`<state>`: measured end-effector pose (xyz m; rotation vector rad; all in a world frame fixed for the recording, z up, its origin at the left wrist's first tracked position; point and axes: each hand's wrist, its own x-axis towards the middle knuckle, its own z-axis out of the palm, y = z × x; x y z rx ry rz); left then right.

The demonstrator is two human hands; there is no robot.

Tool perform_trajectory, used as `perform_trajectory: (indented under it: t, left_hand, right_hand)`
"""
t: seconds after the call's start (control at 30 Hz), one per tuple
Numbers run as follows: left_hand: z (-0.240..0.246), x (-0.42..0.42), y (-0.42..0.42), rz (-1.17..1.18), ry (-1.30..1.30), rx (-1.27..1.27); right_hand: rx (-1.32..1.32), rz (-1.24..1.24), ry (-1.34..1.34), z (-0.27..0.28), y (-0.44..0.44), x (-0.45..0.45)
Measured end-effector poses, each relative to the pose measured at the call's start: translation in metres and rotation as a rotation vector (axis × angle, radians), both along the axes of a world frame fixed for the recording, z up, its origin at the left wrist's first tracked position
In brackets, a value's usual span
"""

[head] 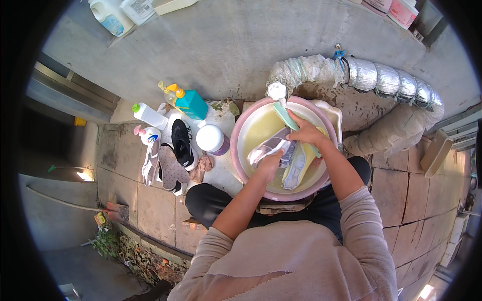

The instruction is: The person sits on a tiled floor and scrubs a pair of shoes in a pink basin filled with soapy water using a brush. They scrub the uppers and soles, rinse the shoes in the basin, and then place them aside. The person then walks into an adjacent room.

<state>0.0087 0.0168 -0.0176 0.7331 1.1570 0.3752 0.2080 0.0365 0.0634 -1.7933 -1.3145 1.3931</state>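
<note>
Before me stands a round basin (238, 148) with a pink rim and white inside, holding yellowish water. My left hand (270, 165) grips a pale mesh shoe (260, 153) over the water. My right hand (305, 131) is closed around a mint-green scrub brush (285, 117), whose lower end shows past the palm; its fingers are close to the shoe, and I cannot tell if they touch it. The bristles are hidden. Below the right hand a second pale shoe (295, 173), with yellowish edges, lies partly in the water.
A white tap head (277, 91) on a wrapped pipe (301, 69) hangs above the basin's far rim. Left of it stand a teal pump bottle (192, 105), a white-lidded tub (211, 138), a green-capped bottle (150, 116), a black sneaker (182, 139) and a dotted insole (172, 165).
</note>
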Motion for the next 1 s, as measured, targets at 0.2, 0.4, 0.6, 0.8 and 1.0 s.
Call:
perform_trajectory:
  t: [0.2, 0.4, 0.6, 0.8, 1.0]
  left_hand:
    - [0.0, -0.001, 0.002, -0.023, 0.022, -0.005]
    - [0.007, 0.0, 0.002, -0.009, 0.03, -0.02]
    - [0.013, 0.001, 0.001, 0.058, -0.001, -0.04]
    - [0.023, 0.001, -0.002, 0.16, -0.072, -0.048]
    - [-0.001, 0.001, 0.002, 0.152, -0.138, -0.033]
  right_hand:
    - [0.044, 0.028, -0.064, -0.005, 0.004, -0.001]
    - [0.05, -0.021, -0.055, -0.015, 0.009, 0.0]
    - [0.146, -0.209, 0.053, -0.018, -0.003, -0.006]
    - [0.289, -0.338, -0.127, -0.013, -0.027, -0.012]
    - [0.395, -0.164, -0.19, -0.027, -0.033, -0.01]
